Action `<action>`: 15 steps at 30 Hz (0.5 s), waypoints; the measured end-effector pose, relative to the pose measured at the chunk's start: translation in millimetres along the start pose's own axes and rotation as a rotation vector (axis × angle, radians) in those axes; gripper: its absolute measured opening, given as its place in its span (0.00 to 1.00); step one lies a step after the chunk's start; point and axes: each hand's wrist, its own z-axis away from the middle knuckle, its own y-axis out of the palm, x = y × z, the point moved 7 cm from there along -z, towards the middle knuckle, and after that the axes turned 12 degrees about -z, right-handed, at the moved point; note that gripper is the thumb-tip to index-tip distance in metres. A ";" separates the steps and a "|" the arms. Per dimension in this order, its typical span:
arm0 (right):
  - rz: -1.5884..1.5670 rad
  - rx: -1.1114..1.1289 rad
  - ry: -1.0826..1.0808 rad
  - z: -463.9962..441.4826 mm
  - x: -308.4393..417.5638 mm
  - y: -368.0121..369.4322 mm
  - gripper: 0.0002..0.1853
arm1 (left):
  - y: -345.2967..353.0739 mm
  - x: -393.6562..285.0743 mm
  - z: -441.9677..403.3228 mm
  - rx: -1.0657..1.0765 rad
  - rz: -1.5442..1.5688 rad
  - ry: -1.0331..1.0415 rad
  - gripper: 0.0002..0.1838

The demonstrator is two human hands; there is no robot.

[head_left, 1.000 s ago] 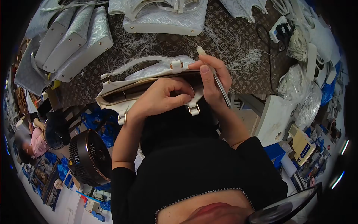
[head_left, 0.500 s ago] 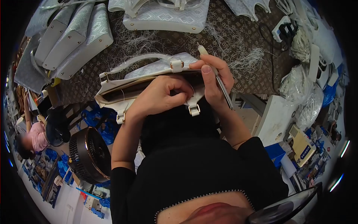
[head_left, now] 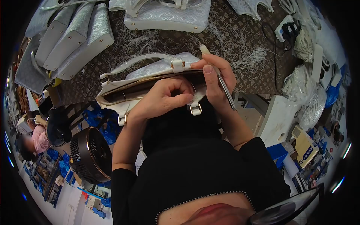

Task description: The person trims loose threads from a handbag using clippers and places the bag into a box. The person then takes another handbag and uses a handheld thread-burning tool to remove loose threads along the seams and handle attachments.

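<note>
A white handbag point(head_left: 129, 80) with a silver diamond pattern lies at the table's near edge, its zipped mouth unzipped toward me. My left hand point(head_left: 165, 99) reaches over its near rim, fingers curled into the mouth and thumb pressed at the rim; the fingertips are partly hidden. Closed around a slim metal tool point(head_left: 225, 90) with a whitish end and thin tip, my right hand point(head_left: 217, 77) rests at the bag's right end, index finger near a handle tab point(head_left: 177, 65). Another strap tab with a gold buckle point(head_left: 195, 109) hangs below my left hand.
Several similar bags point(head_left: 80, 48) stand at the left, and another bag point(head_left: 167, 22) lies at the back. Loose thread point(head_left: 251, 60) litters the brown patterned table. A power strip point(head_left: 284, 28) sits back right. Left of me is a black fan point(head_left: 90, 155); a person in pink point(head_left: 39, 138) is beyond.
My left thumb and fingers have shifted slightly at the bag's rim. My right hand and its tool stay nearly still. The person in pink has lowered an arm.
</note>
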 end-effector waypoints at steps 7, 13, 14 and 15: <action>0.035 -0.007 0.015 1.6 1.8 -0.3 0.10 | -5.9 -8.6 10.6 -0.180 -0.063 -0.053 0.13; 0.034 -0.008 0.011 1.8 2.1 0.3 0.10 | -0.7 -15.5 10.2 -0.173 0.037 -0.075 0.18; 0.021 -0.015 0.020 2.2 0.9 -0.2 0.10 | -0.6 -14.2 10.2 -0.173 0.038 -0.074 0.18; 0.007 -0.022 0.029 2.5 -0.2 -0.8 0.10 | 1.9 -11.3 10.1 -0.148 0.199 -0.067 0.19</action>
